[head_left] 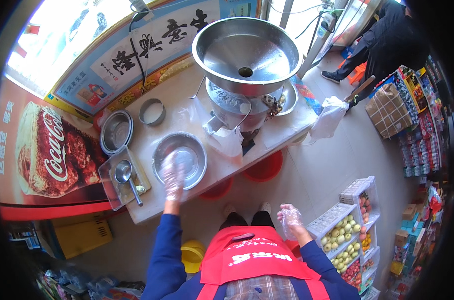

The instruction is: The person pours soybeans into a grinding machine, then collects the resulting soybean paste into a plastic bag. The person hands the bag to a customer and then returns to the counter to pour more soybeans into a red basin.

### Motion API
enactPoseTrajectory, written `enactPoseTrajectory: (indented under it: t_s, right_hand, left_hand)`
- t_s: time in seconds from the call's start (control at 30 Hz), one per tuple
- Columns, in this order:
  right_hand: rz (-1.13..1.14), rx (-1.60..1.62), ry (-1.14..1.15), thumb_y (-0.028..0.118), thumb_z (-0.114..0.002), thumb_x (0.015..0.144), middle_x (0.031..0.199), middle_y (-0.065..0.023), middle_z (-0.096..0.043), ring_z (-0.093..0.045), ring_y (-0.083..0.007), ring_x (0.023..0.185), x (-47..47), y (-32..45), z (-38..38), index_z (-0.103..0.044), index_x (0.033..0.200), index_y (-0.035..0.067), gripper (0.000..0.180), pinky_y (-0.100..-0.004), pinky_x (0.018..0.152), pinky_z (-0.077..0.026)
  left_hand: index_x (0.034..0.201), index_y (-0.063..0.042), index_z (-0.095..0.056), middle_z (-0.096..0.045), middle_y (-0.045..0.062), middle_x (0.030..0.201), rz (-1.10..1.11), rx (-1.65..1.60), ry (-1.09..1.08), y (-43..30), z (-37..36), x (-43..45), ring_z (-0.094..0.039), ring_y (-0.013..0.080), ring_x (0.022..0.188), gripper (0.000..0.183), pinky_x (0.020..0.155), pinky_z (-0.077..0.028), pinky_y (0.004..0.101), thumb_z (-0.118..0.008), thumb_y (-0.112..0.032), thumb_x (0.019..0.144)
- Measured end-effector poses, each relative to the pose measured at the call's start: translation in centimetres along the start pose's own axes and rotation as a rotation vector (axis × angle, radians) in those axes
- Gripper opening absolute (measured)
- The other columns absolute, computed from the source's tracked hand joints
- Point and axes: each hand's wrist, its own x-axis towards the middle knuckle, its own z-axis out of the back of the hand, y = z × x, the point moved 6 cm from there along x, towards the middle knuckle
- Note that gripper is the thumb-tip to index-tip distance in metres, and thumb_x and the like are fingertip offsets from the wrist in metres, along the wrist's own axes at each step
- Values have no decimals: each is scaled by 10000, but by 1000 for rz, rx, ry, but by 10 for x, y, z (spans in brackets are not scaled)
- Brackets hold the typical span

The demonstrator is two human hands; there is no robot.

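Note:
My left hand [173,179], in a clear plastic glove, is over the near left side of a round metal basin [199,165] on the counter. Motion blurs its fingers, and its palm side is hidden. At my right side, away from the counter, my right hand [291,221] hangs in a similar glove with its fingers curled; nothing shows in it. Past the basin stands a metal machine [230,108] topped by a wide steel funnel [245,48] with a dark hole. A white plastic bag [227,140] hangs at the machine's near side.
A clear tray [112,189] with a metal ladle [123,171] sits left on the counter [148,208], near stacked bowls [116,131] and a small pan [152,111]. Red tubs [264,168] are below. Fruit crates [328,221] stand right; a person [384,41] is at the upper right.

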Motion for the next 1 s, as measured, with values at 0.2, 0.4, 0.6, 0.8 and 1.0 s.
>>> enactPoseTrajectory:
  t_s: [0.2,0.4,0.6,0.8,1.0]
  right_hand:
    - [139,-76,37,61,-544,930,825,-95,-641,-619,-158,681,-14,1,-7,-578,1144,51,217,-283,615,-517]
    - [114,-78,-88,49,-555,920,815,-90,-644,-606,-149,642,-23,-13,13,-585,1122,54,204,-272,600,-511]
    - [117,-5,-85,45,-551,921,812,-72,-641,-600,-135,653,-31,-10,13,-582,1120,56,202,-264,612,-512]
    - [230,-165,-79,41,-529,926,832,-50,-633,-598,-113,695,-34,22,-4,-586,1140,44,222,-255,638,-511]
    - [375,-325,-16,101,-536,932,835,-20,-615,-579,-91,700,23,92,16,-592,1141,54,221,-248,644,-498]
  left_hand:
    - [1336,1,-468,-622,239,1150,-184,-134,517,-117,-109,55,-606,393,1073,593,888,-497,445,-634,-57,770]
    - [1198,-13,-561,-637,223,1105,-214,62,574,-99,-100,37,-622,411,1004,428,858,-502,466,-660,-114,794]
    - [1170,-24,-580,-626,222,1079,-146,179,575,-86,-80,22,-631,410,949,375,835,-504,479,-634,-135,816]
    - [1167,-35,-584,-620,223,1082,-163,186,549,-86,-70,24,-632,412,935,345,820,-506,484,-595,-151,842]
    - [1145,-59,-606,-622,181,1092,-140,300,559,-88,-74,21,-635,369,937,343,809,-506,473,-603,-184,826]
